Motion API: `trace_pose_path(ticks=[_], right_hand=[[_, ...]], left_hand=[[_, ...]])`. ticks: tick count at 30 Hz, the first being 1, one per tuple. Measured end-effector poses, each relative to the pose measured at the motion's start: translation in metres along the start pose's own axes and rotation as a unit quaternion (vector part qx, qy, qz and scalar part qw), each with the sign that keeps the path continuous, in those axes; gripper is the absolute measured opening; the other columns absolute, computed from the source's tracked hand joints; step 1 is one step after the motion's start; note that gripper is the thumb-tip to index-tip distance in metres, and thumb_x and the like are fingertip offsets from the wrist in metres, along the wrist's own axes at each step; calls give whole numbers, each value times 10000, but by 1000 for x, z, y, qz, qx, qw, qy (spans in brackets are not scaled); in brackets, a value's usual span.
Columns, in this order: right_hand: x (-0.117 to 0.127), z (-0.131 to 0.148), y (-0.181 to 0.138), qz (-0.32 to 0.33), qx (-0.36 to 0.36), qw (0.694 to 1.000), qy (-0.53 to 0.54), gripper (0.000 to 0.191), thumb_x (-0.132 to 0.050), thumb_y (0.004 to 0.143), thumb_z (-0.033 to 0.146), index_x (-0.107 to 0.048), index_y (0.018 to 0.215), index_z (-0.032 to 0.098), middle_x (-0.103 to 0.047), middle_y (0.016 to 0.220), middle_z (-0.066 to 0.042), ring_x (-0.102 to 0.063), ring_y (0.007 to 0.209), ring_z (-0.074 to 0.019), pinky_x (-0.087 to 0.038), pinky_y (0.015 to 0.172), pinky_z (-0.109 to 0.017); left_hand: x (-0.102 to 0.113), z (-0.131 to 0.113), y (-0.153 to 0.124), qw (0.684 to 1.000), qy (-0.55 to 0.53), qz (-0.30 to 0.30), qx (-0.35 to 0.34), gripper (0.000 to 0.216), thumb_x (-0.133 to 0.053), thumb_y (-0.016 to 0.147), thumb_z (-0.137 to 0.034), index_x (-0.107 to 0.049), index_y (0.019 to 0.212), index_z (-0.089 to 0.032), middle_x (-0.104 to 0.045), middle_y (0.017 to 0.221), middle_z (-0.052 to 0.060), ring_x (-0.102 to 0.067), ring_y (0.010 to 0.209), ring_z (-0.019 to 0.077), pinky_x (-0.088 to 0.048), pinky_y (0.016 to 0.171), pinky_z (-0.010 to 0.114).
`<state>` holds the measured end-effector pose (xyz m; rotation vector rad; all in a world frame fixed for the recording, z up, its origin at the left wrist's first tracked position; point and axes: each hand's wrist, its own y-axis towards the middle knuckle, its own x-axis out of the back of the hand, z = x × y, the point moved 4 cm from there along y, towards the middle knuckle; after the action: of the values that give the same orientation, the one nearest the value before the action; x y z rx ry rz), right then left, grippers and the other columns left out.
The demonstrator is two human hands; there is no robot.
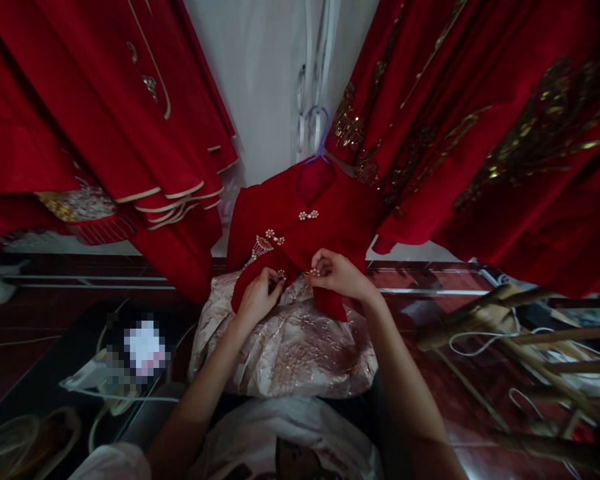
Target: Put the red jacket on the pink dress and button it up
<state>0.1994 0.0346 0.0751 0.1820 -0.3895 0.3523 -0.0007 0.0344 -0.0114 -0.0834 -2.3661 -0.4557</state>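
Observation:
A red jacket (275,200) hangs on a purple hanger (323,137) in front of me, its lower front parted. Jewelled fasteners run down its front; the collar one (309,215) is joined. My left hand (260,293) pinches the left front edge beside a beaded clasp half (281,275). In my right hand (341,273), thumb and fingers close on the other clasp half (313,273) at the right front edge. The two halves are apart. A fan-shaped beaded ornament (263,246) decorates the jacket. Below it, shiny cream-pink brocade fabric (300,353) lies over my lap.
Red garments with pale piping (145,133) hang at left, and red gowns with gold sequins (480,153) hang at right. A black surface (65,360) at lower left bears a bag and cords. Wooden poles (525,327) stand at lower right.

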Motion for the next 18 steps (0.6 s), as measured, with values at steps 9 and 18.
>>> trace_pose_path(ticks=[9, 18], right_hand=[[-44, -18, 19, -57, 20, 995, 75, 406, -802, 618, 395, -523, 833, 193, -598, 693, 31, -565, 623, -103, -469, 560, -216], [-46, -30, 23, -117, 28, 992, -35, 124, -681, 755, 234, -619, 850, 184, -660, 742, 8, -621, 683, -105, -500, 659, -223]], left_hand=[[6, -14, 7, 997, 22, -30, -72, 140, -571, 783, -178, -520, 912, -199, -546, 930, 32, -586, 817, 169, -489, 722, 284], [3, 1, 13, 983, -150, -102, 6, 131, -592, 813, -252, -612, 923, -183, -675, 892, 45, -671, 788, 152, -563, 754, 298]])
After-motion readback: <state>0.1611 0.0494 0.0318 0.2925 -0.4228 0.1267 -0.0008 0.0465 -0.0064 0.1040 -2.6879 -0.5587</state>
